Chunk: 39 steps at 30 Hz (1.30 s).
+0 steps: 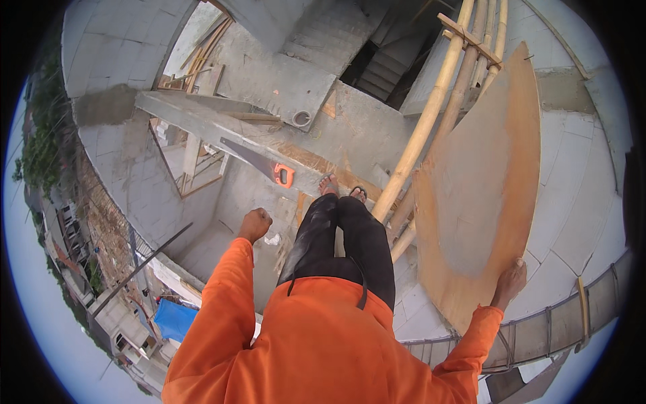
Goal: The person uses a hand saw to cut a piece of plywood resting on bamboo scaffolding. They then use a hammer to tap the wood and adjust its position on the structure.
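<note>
Our right hand (509, 283) gripping plywood sheet (476, 195) by its near right edge, sheet on our right side. Left hand (255, 225) curled closed, well left of sheet. Bamboo poles (431, 125) just left of sheet; farther left we see handsaw (256, 161), orange handle toward sheet.
</note>
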Available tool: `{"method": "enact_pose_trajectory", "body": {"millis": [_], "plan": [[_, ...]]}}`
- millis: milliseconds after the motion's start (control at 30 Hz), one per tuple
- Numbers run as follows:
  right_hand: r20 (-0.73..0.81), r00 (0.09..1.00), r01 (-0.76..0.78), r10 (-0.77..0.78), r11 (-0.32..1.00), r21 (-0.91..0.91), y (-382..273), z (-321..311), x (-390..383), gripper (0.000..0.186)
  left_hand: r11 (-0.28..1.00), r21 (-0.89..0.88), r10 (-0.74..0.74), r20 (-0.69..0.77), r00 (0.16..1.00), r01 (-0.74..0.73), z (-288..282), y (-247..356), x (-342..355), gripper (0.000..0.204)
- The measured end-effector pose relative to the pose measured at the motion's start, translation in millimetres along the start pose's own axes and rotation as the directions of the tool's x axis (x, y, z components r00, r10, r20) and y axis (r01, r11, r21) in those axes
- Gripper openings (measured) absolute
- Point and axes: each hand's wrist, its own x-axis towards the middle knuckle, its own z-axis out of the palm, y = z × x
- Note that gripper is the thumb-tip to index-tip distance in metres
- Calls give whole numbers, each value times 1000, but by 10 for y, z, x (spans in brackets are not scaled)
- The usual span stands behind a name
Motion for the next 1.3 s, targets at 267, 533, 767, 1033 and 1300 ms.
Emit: {"method": "enact_pose_trajectory", "body": {"millis": [267, 533, 767, 1033, 1300], "plan": [[489, 872, 12, 12, 999, -45, 893, 2284, 156, 69, 986, 166, -19, 111, 994, 0, 1266, -540, 1782, 29], [553, 831, 6, 52, 995, -102, 1442, 4214, 544, 66, 954, 295, -53, -32, 998, 61, 2037, -1044, 3344, 34], [499, 866, 42, 46, 986, -164, 1763, 4702, 569, 64, 918, 240, -254, -258, 932, 317, 2475, -1670, 4222, 56], [402, 873, -163, 275, 943, -292, 1591, 4713, 490, 63, 965, 15, -246, -287, 926, 261, 2756, -2120, 4750, 66], [345, 899, -139, 271, 922, -363, 1303, 4532, 434, 67, 982, 65, -130, -451, 883, 178, 2836, -2019, 4524, 56]]}}
